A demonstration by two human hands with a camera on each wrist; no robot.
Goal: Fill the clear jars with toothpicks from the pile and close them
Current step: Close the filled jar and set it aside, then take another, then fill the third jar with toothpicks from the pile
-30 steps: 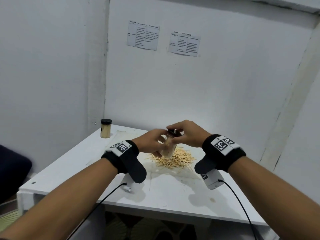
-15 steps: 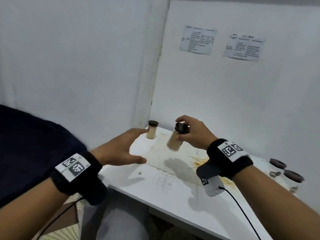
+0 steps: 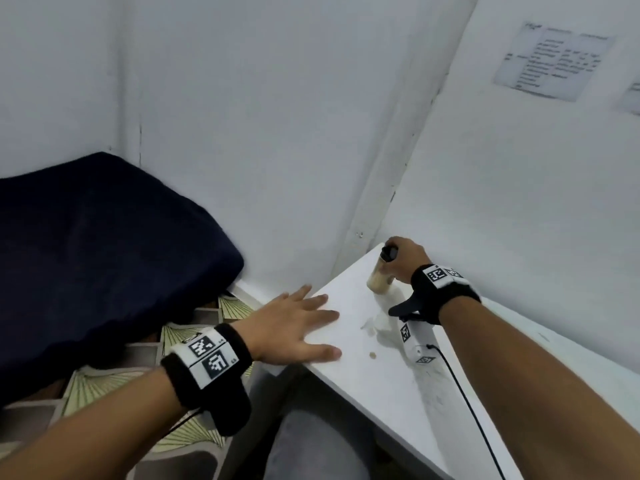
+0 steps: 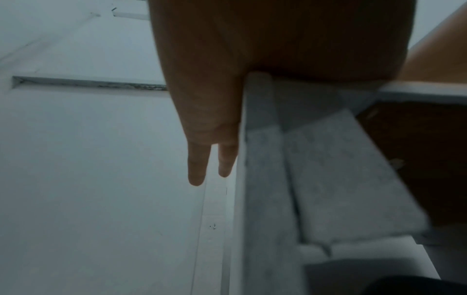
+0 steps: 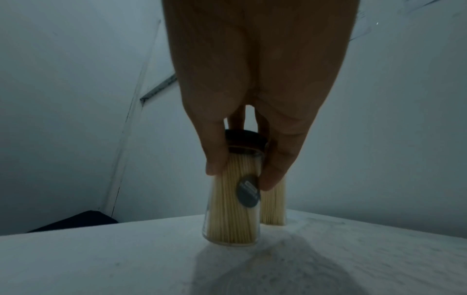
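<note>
A clear jar (image 3: 380, 275) packed with toothpicks and capped with a black lid sits tilted at the far left corner of the white table (image 3: 398, 393). My right hand (image 3: 393, 259) grips it around the lid and neck from above. In the right wrist view the thumb and fingers of that hand (image 5: 240, 177) clasp the jar (image 5: 231, 209), whose base is at the tabletop. A second filled jar (image 5: 274, 205) stands just behind it. My left hand (image 3: 311, 323) lies flat on the table's left edge, fingers (image 4: 199, 169) straight, holding nothing. The toothpick pile is out of view.
A dark blue cushion (image 3: 104, 271) lies left of the table above a patterned floor (image 3: 194, 327). White walls meet right behind the jars. Printed sheets (image 3: 554, 60) hang on the right wall. A small stain (image 3: 373, 356) marks the tabletop.
My right hand carried the capped jar from above the pile to the far left corner beside the other filled jar. My left hand let go and dropped flat onto the table edge. The view swung left.
</note>
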